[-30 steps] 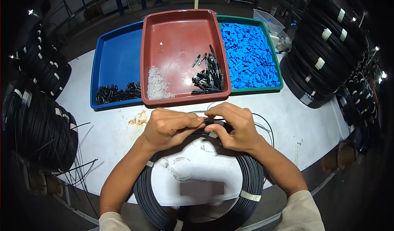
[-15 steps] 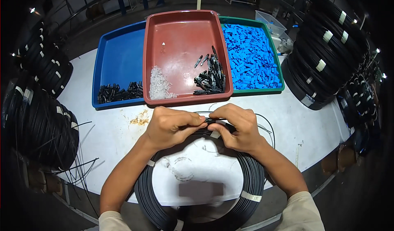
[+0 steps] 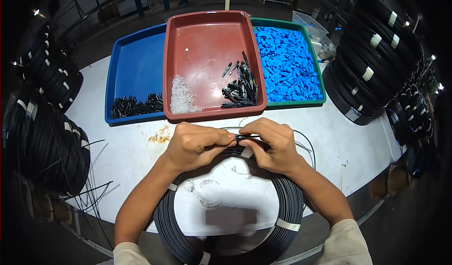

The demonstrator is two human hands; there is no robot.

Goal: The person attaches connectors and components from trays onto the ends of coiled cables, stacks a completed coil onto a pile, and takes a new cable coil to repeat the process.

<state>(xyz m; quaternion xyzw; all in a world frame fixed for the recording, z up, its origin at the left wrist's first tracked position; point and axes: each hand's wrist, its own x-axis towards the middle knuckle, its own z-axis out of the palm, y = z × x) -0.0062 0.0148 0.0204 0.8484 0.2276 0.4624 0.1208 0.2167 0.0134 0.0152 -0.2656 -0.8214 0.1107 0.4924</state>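
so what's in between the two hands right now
In the head view, a small black part is between the left hand and the right hand; the black cable coil also shows below it.

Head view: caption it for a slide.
Left hand and right hand hold a black part by a cable coil, before three trays.

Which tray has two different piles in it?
The red tray, in the middle: white bits and dark bits. The blue tray has only black bits, the green tray only blue bits.
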